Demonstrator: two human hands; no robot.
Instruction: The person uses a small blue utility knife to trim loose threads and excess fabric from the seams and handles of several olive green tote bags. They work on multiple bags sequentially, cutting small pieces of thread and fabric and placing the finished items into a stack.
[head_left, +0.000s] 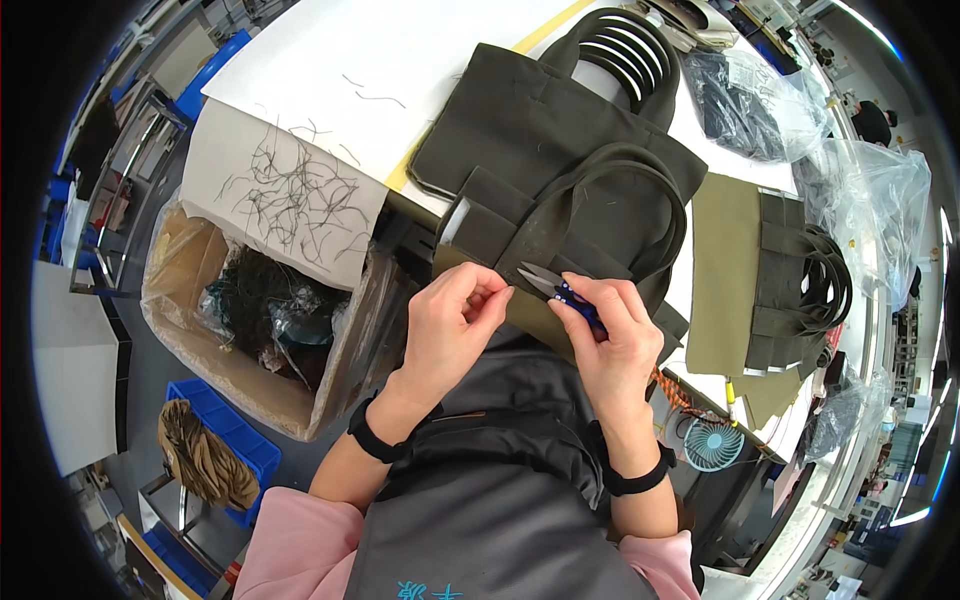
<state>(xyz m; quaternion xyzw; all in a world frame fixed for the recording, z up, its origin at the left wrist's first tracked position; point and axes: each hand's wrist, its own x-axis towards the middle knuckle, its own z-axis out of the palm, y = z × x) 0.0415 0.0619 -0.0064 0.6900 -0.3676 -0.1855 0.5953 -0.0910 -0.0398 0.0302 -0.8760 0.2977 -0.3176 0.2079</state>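
Note:
My right hand (619, 330) holds a pair of thread snips (559, 289) with dark blue handles, their pointed blades slightly apart and directed towards my left hand. Thumb and forefinger of my left hand (457, 315) are pinched together; whether a thread lies between them is too small to tell. Both hands are over the near edge of a dark fabric piece with a looped strap handle (551, 217) and an olive panel (525, 307). Beyond it lies a stack of dark fabric bag pieces (510, 112) with several looped handles (652, 52) at the far end.
Cut threads (300, 195) lie scattered on pale sheet at the table's left corner. Below it stands a lined carton (187, 330) of scraps; a blue crate (217, 420) holds brown cloth. Right are olive bag panels (724, 277), clear plastic bags (862, 202) and a small fan (712, 444).

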